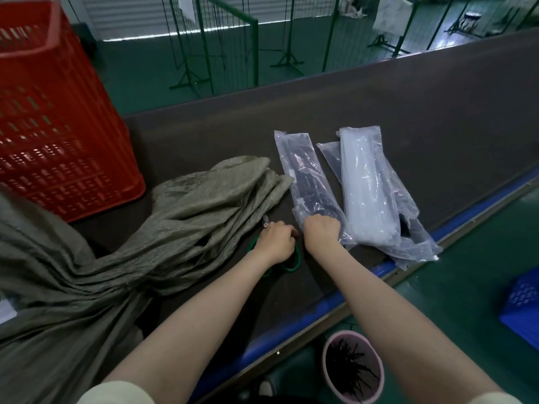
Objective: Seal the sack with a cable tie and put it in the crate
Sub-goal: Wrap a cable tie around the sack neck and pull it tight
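A grey-green woven sack [180,217] lies crumpled across the dark table, its mouth end pointing right. A plastic bag of black cable ties [306,179] lies just right of it. My right hand [322,230] is closed at that bag's near open end, fingers inside or on it. My left hand [275,242] rests curled over green-handled scissors [291,265] beside the sack's edge; whether it grips them is unclear. The red plastic crate [58,126] stands at the far left of the table.
A second plastic bag with white cable ties [370,188] lies at the right, overhanging the table's blue edge [291,333]. A pink bin with black tie offcuts [353,370] stands on the floor below. A blue crate [525,304] sits at the right.
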